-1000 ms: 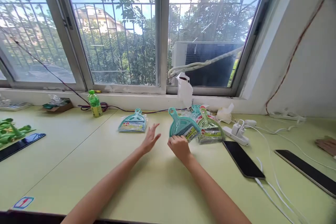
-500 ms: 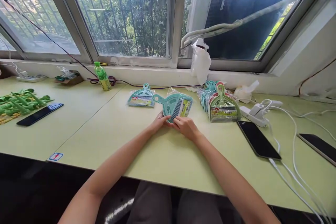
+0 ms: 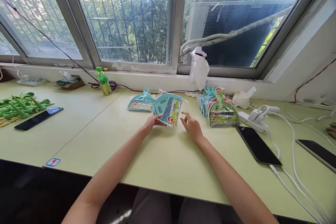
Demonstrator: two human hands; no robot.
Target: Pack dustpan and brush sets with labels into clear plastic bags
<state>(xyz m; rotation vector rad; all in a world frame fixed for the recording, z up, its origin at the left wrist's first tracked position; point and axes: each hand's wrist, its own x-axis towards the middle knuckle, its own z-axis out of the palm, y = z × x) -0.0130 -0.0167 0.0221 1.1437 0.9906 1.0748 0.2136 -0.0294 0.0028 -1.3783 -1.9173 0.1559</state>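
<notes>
A teal dustpan and brush set (image 3: 168,107) in clear plastic is held tilted above the table by my left hand (image 3: 152,124), whose fingers grip its lower left edge. Its dark brush bristles and a yellow printed label show through the wrap. My right hand (image 3: 192,128) is apart from the set, just to its right, with thumb and forefinger spread and nothing between them. Behind the held set, partly covered by it, lies another teal dustpan set (image 3: 139,103). To the right stands a row of wrapped dustpan sets (image 3: 204,98), with a green dustpan set (image 3: 223,112) in front.
A black phone (image 3: 258,146) on a cable lies right, near a white power strip (image 3: 252,121); another phone (image 3: 316,152) is farther right. At left are green plastic pieces (image 3: 22,106), a dark phone (image 3: 39,118) and a green bottle (image 3: 103,82). Windows rise behind the table.
My right hand has let go of the wrapped set and moved right. The set has shifted left in my left hand and now overlaps the one behind. The camera view has tilted slightly up.
</notes>
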